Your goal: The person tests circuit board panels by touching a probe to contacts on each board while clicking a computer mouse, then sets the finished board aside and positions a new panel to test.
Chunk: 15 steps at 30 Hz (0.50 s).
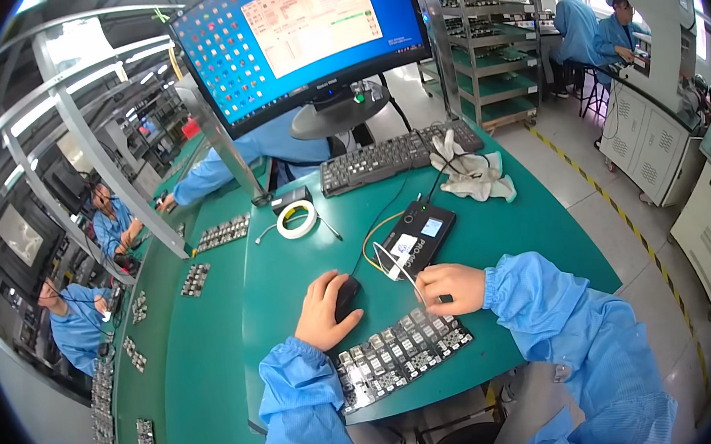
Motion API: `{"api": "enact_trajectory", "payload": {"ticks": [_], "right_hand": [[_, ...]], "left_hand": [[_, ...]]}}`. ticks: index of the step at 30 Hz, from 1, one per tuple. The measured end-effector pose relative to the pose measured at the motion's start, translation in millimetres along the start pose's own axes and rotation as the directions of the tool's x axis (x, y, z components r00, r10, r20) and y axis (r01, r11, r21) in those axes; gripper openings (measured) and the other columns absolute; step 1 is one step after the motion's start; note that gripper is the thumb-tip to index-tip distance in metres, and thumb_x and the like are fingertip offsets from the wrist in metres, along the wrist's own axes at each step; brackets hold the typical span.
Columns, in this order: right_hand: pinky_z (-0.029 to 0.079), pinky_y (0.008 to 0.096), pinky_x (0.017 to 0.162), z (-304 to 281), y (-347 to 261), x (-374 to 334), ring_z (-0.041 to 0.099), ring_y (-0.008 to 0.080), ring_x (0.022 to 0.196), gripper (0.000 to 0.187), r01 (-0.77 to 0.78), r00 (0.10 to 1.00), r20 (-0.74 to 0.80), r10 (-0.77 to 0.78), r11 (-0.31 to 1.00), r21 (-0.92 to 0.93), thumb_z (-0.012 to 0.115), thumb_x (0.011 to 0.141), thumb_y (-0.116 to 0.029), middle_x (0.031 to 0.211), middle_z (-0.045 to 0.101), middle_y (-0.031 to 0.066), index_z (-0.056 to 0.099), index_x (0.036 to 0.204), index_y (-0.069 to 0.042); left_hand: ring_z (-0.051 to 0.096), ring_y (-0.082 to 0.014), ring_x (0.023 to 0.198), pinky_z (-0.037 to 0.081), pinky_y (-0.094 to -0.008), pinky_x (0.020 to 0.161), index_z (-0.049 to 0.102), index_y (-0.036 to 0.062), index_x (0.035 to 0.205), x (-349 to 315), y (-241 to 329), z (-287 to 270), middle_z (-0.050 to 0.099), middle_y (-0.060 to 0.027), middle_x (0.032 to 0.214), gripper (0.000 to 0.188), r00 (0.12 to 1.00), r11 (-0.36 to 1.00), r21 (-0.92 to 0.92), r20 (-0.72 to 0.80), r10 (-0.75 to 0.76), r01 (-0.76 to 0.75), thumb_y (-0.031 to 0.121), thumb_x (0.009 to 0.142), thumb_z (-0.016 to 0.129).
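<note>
From where I stand, the person's L hand (327, 312) is on a black mouse (347, 295), fingers curved & a bit spread over it, thumb out on the R side; can't tell if it's squeezing. R hand (454, 288) has thumb & fingertips pinching a white cable (395, 261) near its end, just above the far edge of the circuit boards (398, 356). Can't tell if the cable tip touches them. The boards lie flat in a slanting block near the table's front edge, btwn the 2 forearms, atop the green table (536, 234).

Just beyond the R hand is a black box (421, 252) w/ a small lit screen; the cable loops over its near end. Off to the L, a roll of white tape (296, 220). Farther back: a black keyboard (375, 162), w/ pale gloves (469, 170) lying crumpled against its R end, & a monitor (312, 33) on its stand, windows up on a blue desktop. Far R, past a shelf rack (490, 59), 2 co-workers (574, 25) in blue sit w/ their work.
</note>
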State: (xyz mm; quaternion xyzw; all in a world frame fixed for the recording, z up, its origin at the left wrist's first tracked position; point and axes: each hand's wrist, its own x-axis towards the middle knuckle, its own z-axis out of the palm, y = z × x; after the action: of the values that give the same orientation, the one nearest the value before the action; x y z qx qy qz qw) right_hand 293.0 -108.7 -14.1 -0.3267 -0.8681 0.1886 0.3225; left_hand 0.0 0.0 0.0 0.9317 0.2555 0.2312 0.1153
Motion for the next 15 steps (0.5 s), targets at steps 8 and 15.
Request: {"api": "enact_trajectory", "payload": {"ticks": [8,15], "right_hand": [[0.047,0.0365,0.079,1.0,-3.6,0.1,0.057,0.0234,0.088,0.01,-0.005,1.0,0.014,0.005,1.0,0.017,0.067,0.08,-0.01,0.091,0.059,0.0038,0.059,0.075,-0.005],[0.047,0.0362,0.082,3.4,-0.9,-2.8,0.058,0.0233,0.092,0.011,-0.01,1.0,0.015,0.009,0.999,0.032,0.066,0.083,-0.011,0.093,0.06,0.0043,0.059,0.077,-0.005]], "left_hand": [[0.045,-0.0377,0.122,0.037,-0.0434,0.105,0.049,0.0011,0.13,-6.5,-1.7,0.5,0.048,-0.0197,0.131,0.06,0.999,0.999,0.032,-0.048,0.008,-0.007,0.025,0.079,0.071],[0.046,-0.037,0.121,0.038,-0.0428,0.104,0.048,0.0016,0.13,-8.7,-8.4,6.3,0.049,-0.0191,0.129,0.06,0.998,0.997,0.069,-0.069,-0.013,0.018,0.025,0.08,0.072]]}}
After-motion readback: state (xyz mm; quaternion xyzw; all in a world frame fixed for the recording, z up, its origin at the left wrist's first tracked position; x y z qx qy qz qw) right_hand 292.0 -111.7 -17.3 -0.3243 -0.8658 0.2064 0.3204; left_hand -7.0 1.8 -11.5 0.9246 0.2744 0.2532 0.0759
